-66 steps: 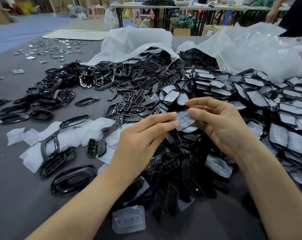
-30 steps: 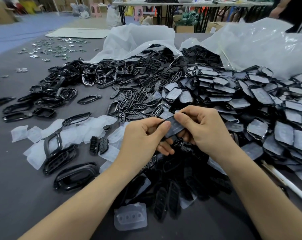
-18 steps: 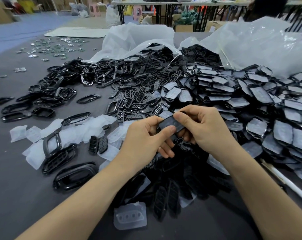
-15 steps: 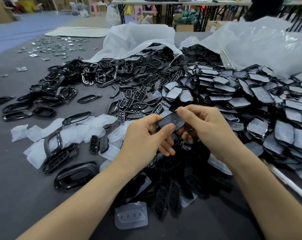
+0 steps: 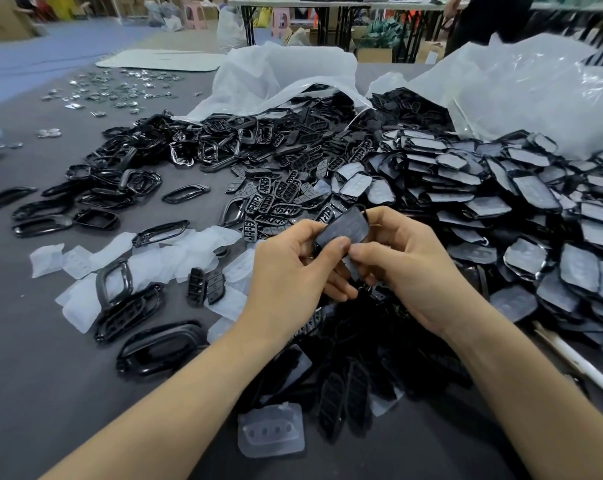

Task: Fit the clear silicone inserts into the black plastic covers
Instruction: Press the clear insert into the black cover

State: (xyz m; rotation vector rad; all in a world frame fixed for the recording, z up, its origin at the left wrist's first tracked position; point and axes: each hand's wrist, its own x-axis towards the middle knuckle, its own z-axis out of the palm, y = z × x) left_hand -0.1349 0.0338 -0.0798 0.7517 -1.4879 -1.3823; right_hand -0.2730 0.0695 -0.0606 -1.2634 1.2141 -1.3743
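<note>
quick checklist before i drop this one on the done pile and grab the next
1. Held cover: left grip and right grip both pinch it, ok.
2. Its insert seated all round: cannot tell, thumbs hide the near edge.
3. Finished pile lies to the right: ok.
4. Loose clear inserts lie to the left: ok.
5. Bare covers lie beyond the grips: ok.

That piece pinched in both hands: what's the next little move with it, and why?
Probably press both thumbs along the near edge to seat the clear insert in the black cover. The left hand and right hand pinch the piece there, and a bit of silicone seems to stick out below the thumbs.
</note>
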